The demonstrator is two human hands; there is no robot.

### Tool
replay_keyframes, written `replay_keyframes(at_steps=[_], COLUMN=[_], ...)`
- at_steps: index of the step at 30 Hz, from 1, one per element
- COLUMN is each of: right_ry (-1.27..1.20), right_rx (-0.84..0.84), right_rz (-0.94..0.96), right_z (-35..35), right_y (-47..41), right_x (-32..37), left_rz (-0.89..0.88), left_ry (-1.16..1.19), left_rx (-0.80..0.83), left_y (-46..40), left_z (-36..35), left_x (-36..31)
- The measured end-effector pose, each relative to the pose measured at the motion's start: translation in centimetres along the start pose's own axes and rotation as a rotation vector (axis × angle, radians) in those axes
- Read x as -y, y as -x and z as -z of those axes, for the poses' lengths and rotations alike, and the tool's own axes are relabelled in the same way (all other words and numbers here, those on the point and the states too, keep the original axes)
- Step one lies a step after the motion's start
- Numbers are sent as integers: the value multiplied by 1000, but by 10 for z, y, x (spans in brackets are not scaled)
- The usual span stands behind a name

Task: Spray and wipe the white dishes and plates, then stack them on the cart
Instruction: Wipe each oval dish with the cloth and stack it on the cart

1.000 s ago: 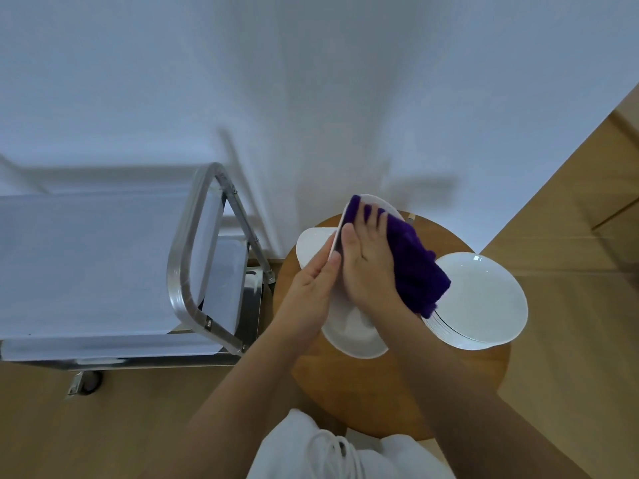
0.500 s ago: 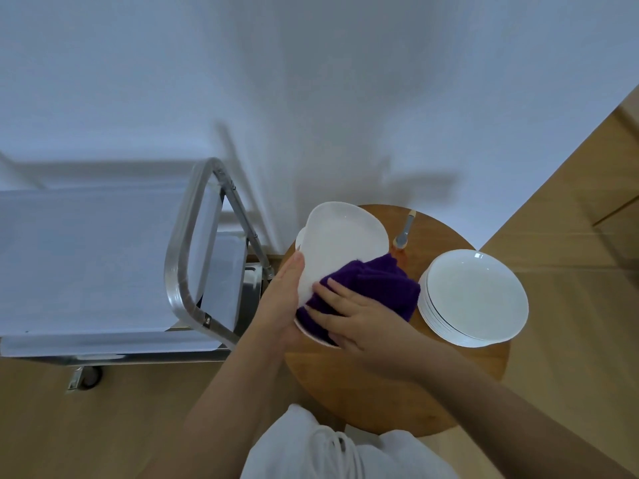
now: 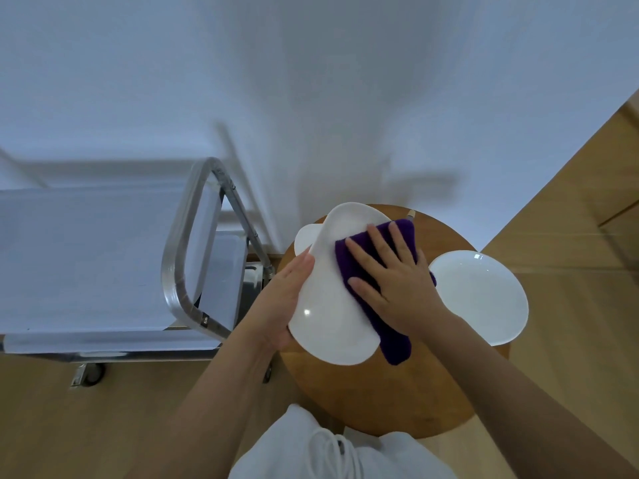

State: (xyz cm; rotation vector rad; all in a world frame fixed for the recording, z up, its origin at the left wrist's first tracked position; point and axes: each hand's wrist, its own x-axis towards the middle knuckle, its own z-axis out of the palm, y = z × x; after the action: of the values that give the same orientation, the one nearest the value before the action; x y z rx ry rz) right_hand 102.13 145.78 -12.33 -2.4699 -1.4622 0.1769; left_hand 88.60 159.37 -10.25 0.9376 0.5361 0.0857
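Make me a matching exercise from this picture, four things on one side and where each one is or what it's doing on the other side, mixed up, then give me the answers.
Things:
1. purple cloth
2. held dish
3. stack of round plates
4. cart

States:
A. stands on the floor left of the wooden table
B. gripped at its edge by the left hand
C. sits on the table's right side, untouched
D. pressed against the dish under the flat right hand

Pairs: 1-D, 2-B, 3-C, 4-A
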Motion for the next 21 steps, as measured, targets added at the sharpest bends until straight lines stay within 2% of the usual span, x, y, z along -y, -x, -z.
replay_keyframes(at_steps=[4, 7, 11, 15, 18, 21], right_ry=[-444, -721, -862, -909, -973, -1011], right_rx=[-202, -259, -223, -147, -133, -113], right_rz=[-265, -407, -500, -562, -595, -589], right_z=[-5, -8, -10, -20, -27, -28], right_y=[-6, -12, -5, 7, 15, 12], right_x=[8, 16, 29, 48, 70, 91], left_rz=[-108, -153, -137, -143, -163, -220], left_ry=[21, -14, -56, 83, 21, -3], left_rx=[-111, -229, -456, -542, -678, -730], left_y=[-2, -2, -1, -4, 0, 9], left_z=[-1, -1, -4, 5, 12, 20], left_x=[4, 12, 15, 21, 19, 2])
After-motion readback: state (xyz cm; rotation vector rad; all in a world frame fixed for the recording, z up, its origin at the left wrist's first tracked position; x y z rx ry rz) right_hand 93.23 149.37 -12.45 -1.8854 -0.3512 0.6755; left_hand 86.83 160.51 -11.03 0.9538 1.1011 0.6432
